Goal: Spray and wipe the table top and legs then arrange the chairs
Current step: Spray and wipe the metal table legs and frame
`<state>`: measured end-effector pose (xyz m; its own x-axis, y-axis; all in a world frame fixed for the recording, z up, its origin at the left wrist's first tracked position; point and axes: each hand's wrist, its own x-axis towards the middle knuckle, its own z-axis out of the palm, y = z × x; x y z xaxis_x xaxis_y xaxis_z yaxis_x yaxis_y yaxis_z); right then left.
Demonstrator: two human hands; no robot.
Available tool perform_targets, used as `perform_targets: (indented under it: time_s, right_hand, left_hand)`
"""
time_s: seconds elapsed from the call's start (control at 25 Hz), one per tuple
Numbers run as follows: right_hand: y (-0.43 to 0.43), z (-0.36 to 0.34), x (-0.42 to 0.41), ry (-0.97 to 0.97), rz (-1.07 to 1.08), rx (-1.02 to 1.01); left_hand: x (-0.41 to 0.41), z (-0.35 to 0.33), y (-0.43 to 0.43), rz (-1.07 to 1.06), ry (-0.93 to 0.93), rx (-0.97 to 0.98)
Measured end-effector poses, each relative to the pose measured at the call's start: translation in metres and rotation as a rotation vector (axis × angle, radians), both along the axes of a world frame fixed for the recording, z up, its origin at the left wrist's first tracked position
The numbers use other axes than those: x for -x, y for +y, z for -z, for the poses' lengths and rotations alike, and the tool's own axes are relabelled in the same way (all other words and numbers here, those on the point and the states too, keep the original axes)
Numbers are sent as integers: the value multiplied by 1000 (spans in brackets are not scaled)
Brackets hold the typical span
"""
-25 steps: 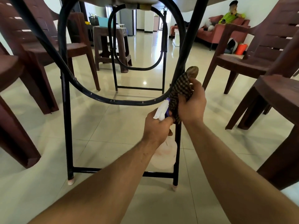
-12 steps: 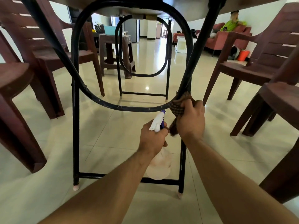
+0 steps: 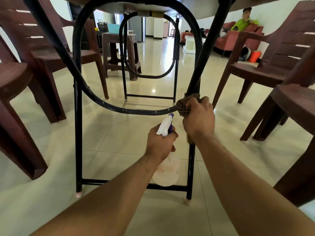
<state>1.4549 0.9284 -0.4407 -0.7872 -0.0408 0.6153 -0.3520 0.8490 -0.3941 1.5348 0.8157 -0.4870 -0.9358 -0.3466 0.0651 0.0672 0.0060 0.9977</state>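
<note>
I look under the table at its black metal folding leg frame (image 3: 77, 133), with the table's underside (image 3: 187, 7) at the top edge. My right hand (image 3: 198, 120) grips a brown checked cloth (image 3: 183, 106) wrapped around the frame's right upright, where the curved brace meets it. My left hand (image 3: 160, 143) holds a translucent spray bottle (image 3: 167, 169) with a white and purple trigger head, just left of that upright and below the cloth. A second leg frame (image 3: 150, 97) stands farther back.
Dark brown plastic chairs stand on both sides: two at the left (image 3: 15, 92) and two at the right (image 3: 265, 68). A brown stool (image 3: 119, 53) stands behind. A person sits on a red sofa (image 3: 238, 40) at the far right. The floor is glossy cream tile.
My right hand has slid the cloth down the right upright to the joint with the curved brace. The left hand with the bottle stays just beside it. The view has tilted up a little.
</note>
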Motion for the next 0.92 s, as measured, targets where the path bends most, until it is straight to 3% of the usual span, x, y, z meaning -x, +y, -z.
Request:
perform_targets:
  time_s: [0.08,0.16,0.36,0.6,0.68,0.84,0.92]
  right_hand:
    - [-4,-24,2,118,-59,305]
    - [-2,-30,1,157,-109,402]
    - [24,61,-22,-74,-90,-28]
    - [7,3,7,24,-133,334]
    - [14,34,-2,3,-171,330]
    - [38,110,-37,-142,-135,-31]
    - [30,81,-22,-120,-78,148]
  left_hand:
    - [1,4,-2,2,-1,-19]
    - [2,7,-3,13,-5,-22]
    - [7,11,4,8,-47,56]
    - [1,23,15,82,-54,35]
    - [-1,30,14,87,-69,69]
    - [-8,42,10,72,-89,108]
    - [-11,45,10,64,-103,96]
